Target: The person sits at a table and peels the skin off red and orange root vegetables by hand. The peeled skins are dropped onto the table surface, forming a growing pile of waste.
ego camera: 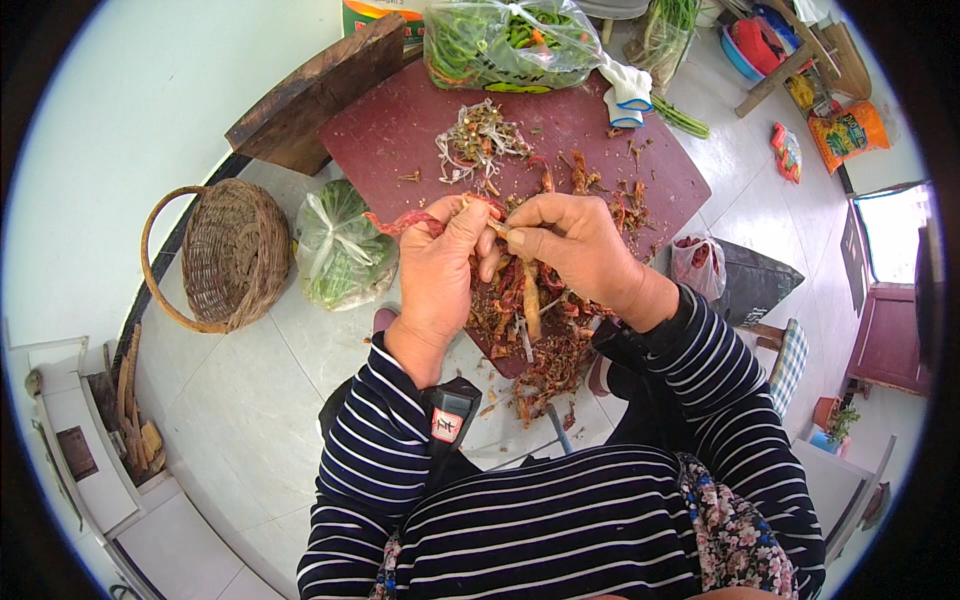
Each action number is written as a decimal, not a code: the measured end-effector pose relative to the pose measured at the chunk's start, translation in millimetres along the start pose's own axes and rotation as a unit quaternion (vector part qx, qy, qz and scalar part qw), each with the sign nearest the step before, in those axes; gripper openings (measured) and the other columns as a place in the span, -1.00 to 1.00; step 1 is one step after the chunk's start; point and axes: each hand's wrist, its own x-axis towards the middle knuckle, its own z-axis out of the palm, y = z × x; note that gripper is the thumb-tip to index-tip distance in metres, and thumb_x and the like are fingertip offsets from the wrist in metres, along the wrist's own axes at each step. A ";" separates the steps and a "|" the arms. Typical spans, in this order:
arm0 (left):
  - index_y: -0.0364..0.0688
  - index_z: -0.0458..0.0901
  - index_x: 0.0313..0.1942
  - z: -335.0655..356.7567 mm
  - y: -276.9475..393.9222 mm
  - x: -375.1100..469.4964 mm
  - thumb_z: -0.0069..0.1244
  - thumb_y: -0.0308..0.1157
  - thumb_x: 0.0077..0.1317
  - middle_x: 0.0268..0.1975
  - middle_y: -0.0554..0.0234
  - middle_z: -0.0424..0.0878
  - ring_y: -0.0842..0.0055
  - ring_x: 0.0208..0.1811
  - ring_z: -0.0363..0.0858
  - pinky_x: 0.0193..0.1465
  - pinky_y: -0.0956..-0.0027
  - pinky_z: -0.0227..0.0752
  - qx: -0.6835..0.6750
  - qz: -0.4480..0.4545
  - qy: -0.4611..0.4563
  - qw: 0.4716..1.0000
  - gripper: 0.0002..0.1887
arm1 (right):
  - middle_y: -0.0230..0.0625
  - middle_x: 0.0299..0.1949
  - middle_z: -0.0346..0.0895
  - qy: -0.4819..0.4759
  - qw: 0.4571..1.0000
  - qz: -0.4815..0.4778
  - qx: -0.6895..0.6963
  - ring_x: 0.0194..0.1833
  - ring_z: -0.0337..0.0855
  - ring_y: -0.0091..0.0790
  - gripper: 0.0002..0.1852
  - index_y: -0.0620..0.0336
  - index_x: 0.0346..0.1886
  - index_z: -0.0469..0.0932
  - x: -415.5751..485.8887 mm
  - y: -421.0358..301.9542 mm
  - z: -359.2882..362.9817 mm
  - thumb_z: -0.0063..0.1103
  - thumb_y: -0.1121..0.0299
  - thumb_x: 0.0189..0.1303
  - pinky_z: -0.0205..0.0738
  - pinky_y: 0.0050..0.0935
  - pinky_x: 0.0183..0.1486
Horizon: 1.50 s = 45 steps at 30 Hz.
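My left hand [442, 262] holds a dried red chili pepper [405, 223], its wrinkled end sticking out to the left. My right hand [574, 247] pinches the pale, light-brown end of a dried piece between thumb and forefinger, close against the left fingertips. Whether both hands hold one and the same pepper I cannot tell. Below and between the hands, dried peppers and fragments [532, 300] lie heaped on a dark red tabletop [360, 142]. Beyond the hands sits a small pile of stems, seeds and whitish strips [480, 142].
At the table's far edge are a clear bag of green peppers [510, 45] and white gloves [628, 94]. A wicker basket [236, 255] and a bag of greens [341, 251] stand on the floor at left. A bag of dried red peppers [697, 262] is at right. Scraps [547, 386] lie at the near edge.
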 end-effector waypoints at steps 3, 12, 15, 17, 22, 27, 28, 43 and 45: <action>-0.30 0.53 -0.32 0.0 -0.1 -0.3 -0.03 -0.29 0.39 -0.58 0.39 0.42 0.66 -0.64 0.32 -0.58 0.58 0.19 0.007 0.001 -0.003 1.000 -0.77 | -0.46 -0.39 0.57 0.007 1.000 0.003 0.020 -0.33 0.46 -0.67 -0.89 0.39 -0.27 0.60 -1.2 0.3 1.8 0.20 0.52 0.20 0.40 -0.60 -0.28; -0.27 0.52 -0.30 1.2 -2.6 -4.8 -0.03 -0.43 0.34 -0.53 0.37 0.49 0.68 -0.60 0.38 -0.56 0.60 0.22 0.103 0.006 -0.008 0.995 -0.91 | -0.47 -0.43 0.55 0.058 0.996 -0.057 -0.040 -0.37 0.45 -0.68 -0.91 0.35 -0.31 0.59 1.0 -0.5 0.6 0.23 0.52 0.14 0.39 -0.61 -0.32; -0.28 0.53 -0.29 0.5 -4.9 -5.5 -0.03 -0.49 0.31 -0.51 0.38 0.51 0.72 -0.59 0.39 -0.57 0.63 0.21 0.119 0.006 0.000 0.993 -0.95 | -0.47 -0.44 0.55 0.063 0.995 -0.038 -0.061 -0.38 0.45 -0.67 -0.91 0.34 -0.33 0.59 -0.9 -2.5 0.1 0.24 0.51 0.13 0.40 -0.60 -0.33; -0.28 0.54 -0.29 0.4 -6.2 -5.8 -0.01 -0.50 0.31 -0.51 0.39 0.51 0.74 -0.58 0.39 -0.57 0.64 0.20 0.116 0.012 0.000 0.993 -0.95 | -0.45 -0.45 0.56 0.069 0.994 -0.032 -0.073 -0.38 0.46 -0.67 -0.91 0.34 -0.33 0.59 -2.1 -3.3 1.0 0.24 0.51 0.13 0.40 -0.60 -0.33; -0.28 0.55 -0.31 3.5 -6.9 -6.6 0.01 -0.47 0.31 -0.53 0.43 0.50 0.77 -0.59 0.36 -0.57 0.64 0.19 0.137 0.023 0.015 0.990 -0.93 | -0.41 -0.46 0.57 0.073 0.995 -0.022 -0.058 -0.38 0.47 -0.66 -0.91 0.35 -0.33 0.57 -0.8 -4.5 4.8 0.22 0.51 0.15 0.41 -0.59 -0.33; -0.28 0.57 -0.33 4.9 -7.3 -6.7 0.00 -0.49 0.30 -0.53 0.44 0.50 0.79 -0.59 0.35 -0.57 0.65 0.17 0.144 0.022 0.014 0.989 -0.94 | -0.33 -0.45 0.58 0.068 0.989 -0.037 -0.124 -0.38 0.48 -0.63 -0.91 0.34 -0.30 0.57 -4.3 -6.5 4.5 0.18 0.52 0.17 0.42 -0.55 -0.33; -0.27 0.57 -0.32 5.0 -8.9 -6.6 0.00 -0.49 0.30 -0.53 0.45 0.50 0.79 -0.59 0.35 -0.57 0.65 0.18 0.139 0.031 0.009 0.990 -0.94 | -0.31 -0.46 0.58 0.072 0.985 -0.045 -0.151 -0.38 0.48 -0.62 -0.92 0.34 -0.30 0.57 -4.8 -6.1 4.6 0.18 0.52 0.17 0.42 -0.54 -0.33; -0.29 0.51 -0.31 2.1 -6.0 -8.7 -0.07 -0.54 0.26 -0.57 0.38 0.44 0.71 -0.63 0.32 -0.57 0.59 0.18 0.042 -0.043 -0.014 0.998 -0.96 | -0.42 -0.46 0.53 0.037 0.985 0.001 0.169 -0.41 0.50 -0.56 -0.93 0.31 -0.34 0.55 8.7 -1.9 -8.0 0.12 0.51 0.16 0.39 -0.55 -0.36; -0.29 0.51 -0.32 2.7 -4.0 -7.9 -0.06 -0.55 0.26 -0.57 0.38 0.44 0.71 -0.63 0.32 -0.57 0.59 0.17 0.037 -0.045 -0.006 0.998 -0.97 | -0.42 -0.42 0.54 0.070 0.997 0.000 0.045 -0.39 0.52 -0.54 -0.94 0.32 -0.32 0.56 5.3 -4.1 -4.7 0.17 0.53 0.16 0.43 -0.50 -0.32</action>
